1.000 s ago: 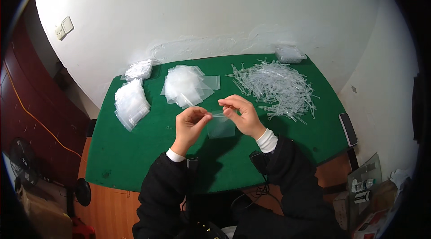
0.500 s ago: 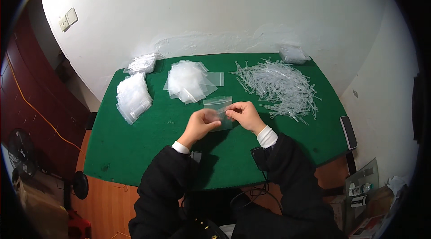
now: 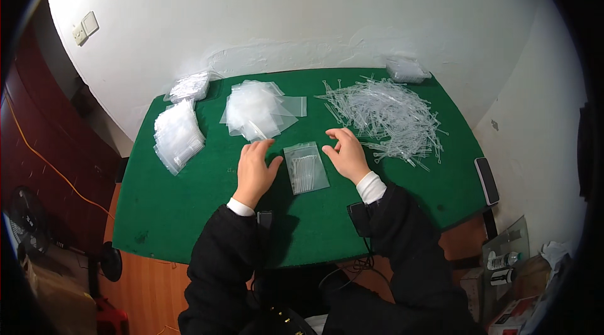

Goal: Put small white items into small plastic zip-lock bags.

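Note:
A clear zip bag (image 3: pixel 319 179) lies flat on the green table between my two hands. Inside it is a row of several thin clear plastic sticks (image 3: pixel 304 171). To its left is my left hand (image 3: pixel 255 173), fingers spread and holding nothing, close to the near edge of a heap of clear bags (image 3: pixel 255 108). My right hand (image 3: pixel 347 156), on the other side of the bag, is empty, its fingers loosely bent and apart from the thumb. Beyond it a big loose pile of clear plastic sticks with looped ends (image 3: pixel 393 118) spreads over the right side.
A fanned stack of filled bags (image 3: pixel 178 137) lies at the left of the table (image 3: pixel 189 215). Behind it sits another bundle of bags (image 3: pixel 189 86). A clear packet (image 3: pixel 407 71) rests at the back right corner, and a phone-like device (image 3: pixel 486 181) at the right edge.
Both hands have let go of the zip bag and drawn apart, the left one leftward. The bag now lies flat on the table, and the sticks inside show. The view has shifted slightly.

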Motion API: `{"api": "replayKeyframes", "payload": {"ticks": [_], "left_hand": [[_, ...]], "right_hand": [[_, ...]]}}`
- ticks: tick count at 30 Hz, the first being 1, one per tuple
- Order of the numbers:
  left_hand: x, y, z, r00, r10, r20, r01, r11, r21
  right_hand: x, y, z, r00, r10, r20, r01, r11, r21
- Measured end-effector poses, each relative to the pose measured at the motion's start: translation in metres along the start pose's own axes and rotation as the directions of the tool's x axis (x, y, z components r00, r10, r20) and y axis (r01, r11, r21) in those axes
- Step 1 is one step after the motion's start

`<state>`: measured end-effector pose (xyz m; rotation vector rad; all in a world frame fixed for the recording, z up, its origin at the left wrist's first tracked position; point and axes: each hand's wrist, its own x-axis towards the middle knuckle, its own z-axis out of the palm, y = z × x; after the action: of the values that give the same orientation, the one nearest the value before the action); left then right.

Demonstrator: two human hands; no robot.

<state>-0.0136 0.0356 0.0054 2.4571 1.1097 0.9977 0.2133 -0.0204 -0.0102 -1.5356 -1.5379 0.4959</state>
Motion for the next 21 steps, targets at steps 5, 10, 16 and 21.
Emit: {"api": "replayKeyframes", "payload": {"ticks": [5, 10, 16, 21], "left_hand": [[-0.013, 0.0, 0.011, 0.931, 0.254, 0.263, -0.301, 0.94, 0.158], [-0.017, -0.002, 0.014, 0.898, 0.032, 0.439, -0.183, 0.935, 0.305], [-0.017, -0.005, 0.012, 0.889, 0.012, 0.458, -0.186, 0.923, 0.336], [-0.016, 0.0, 0.008, 0.887, 0.046, 0.46, -0.205, 0.931, 0.303]], "right_hand": [[-0.01, -0.011, 0.001, 0.909, -0.275, 0.315, 0.374, 0.87, -0.321], [-0.012, -0.007, -0.001, 0.822, -0.038, 0.568, 0.376, 0.786, -0.491], [-0.019, -0.008, -0.003, 0.843, 0.007, 0.539, 0.346, 0.758, -0.552], [-0.021, -0.008, -0.004, 0.859, -0.023, 0.511, 0.341, 0.771, -0.539]]}}
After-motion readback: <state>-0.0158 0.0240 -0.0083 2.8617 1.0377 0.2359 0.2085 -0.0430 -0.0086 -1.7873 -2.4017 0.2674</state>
